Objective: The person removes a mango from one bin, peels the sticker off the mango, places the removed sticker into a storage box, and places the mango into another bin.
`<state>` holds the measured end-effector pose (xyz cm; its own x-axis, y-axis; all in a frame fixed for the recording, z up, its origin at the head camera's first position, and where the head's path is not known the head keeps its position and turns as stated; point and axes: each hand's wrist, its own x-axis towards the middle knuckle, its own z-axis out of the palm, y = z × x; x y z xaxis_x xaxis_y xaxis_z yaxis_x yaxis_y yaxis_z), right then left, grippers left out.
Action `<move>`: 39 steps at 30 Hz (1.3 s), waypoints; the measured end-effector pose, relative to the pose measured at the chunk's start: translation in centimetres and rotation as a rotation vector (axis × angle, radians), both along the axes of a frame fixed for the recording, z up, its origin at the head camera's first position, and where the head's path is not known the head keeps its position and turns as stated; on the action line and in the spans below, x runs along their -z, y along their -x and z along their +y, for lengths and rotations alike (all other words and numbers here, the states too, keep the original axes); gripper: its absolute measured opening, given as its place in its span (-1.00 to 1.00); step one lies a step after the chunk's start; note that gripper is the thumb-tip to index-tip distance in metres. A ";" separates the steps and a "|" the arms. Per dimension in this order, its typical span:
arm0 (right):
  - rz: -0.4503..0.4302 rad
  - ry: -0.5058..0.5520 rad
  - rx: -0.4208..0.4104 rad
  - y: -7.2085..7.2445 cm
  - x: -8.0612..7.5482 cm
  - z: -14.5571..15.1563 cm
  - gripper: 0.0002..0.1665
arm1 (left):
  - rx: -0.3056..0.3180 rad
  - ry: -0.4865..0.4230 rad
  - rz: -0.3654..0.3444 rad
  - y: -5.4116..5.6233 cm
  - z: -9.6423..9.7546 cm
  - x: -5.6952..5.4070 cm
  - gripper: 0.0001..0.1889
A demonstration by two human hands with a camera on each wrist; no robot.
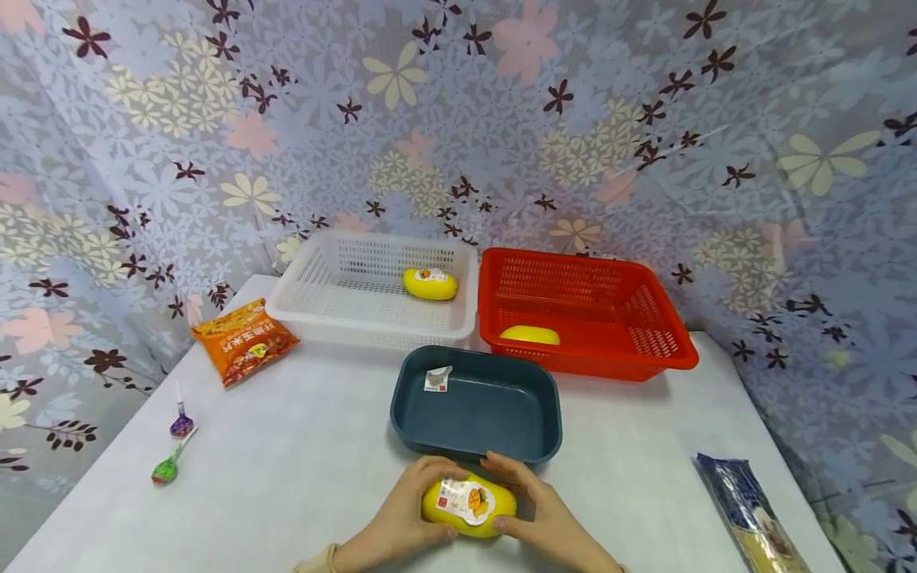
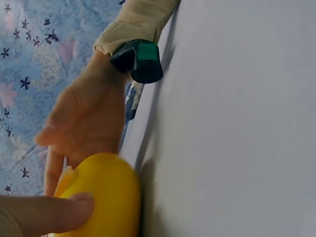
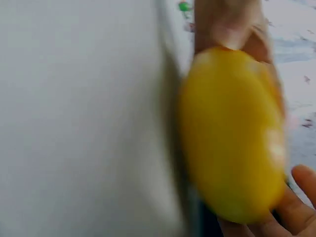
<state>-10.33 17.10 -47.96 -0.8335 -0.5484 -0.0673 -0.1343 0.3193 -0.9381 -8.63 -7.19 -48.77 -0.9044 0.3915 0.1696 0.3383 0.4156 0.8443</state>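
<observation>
While both hands (image 1: 473,509) grip yellow pack (image 1: 469,504), near blue tray (image 1: 476,406)

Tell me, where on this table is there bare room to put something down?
The widest free patch lies between the lollipops, the snack bag and the blue tub. Another lies right of the tub, between the red basket and the noodle packet. The back is crowded by both baskets, white basket included; both hands and the yellow pack fill the front middle.
</observation>
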 end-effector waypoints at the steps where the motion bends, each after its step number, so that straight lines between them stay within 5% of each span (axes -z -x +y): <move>1: -0.011 -0.012 0.001 -0.1 0.3 -0.1 -0.19 | -0.006 0.004 -0.003 -0.1 0.1 0.1 -0.27; 7: -0.030 -0.093 0.029 -0.1 1.4 -0.6 -0.15 | -0.070 0.055 -0.048 -0.3 0.2 -0.3 -0.18; 12: -0.007 -0.122 0.050 -0.1 1.5 -0.8 -0.17 | -0.164 0.111 -0.013 -0.2 -0.1 -1.2 -0.52; 17: 0.046 -0.108 0.052 -0.2 1.7 -0.9 -0.19 | -0.285 0.174 0.098 -0.1 0.3 -1.5 -0.87; 21: 0.171 -0.064 0.050 -0.4 2.2 -1.1 -0.20 | -0.342 0.197 0.206 -0.1 0.8 -1.6 -0.79; 25: 0.258 -0.092 0.053 -0.5 2.4 -1.4 -0.20 | -0.367 0.149 0.237 0.0 1.2 -1.6 -0.72; 28: 0.240 -0.133 0.071 -0.4 2.3 -1.4 -0.21 | -0.316 0.039 0.268 0.2 1.8 -1.6 -0.68; 34: 0.257 -0.106 0.088 -0.2 2.4 -1.4 -0.22 | -0.119 -0.191 0.289 0.2 2.7 -1.8 -0.65; 36: 0.303 -0.096 0.071 -0.2 2.5 -1.4 -0.25 | -0.068 -0.237 0.367 0.1 2.7 -2.5 -0.64; 39: 0.378 -0.102 0.077 -0.3 2.5 -1.3 -0.38 | 0.013 -0.296 0.570 0.2 2.7 -5.1 -0.64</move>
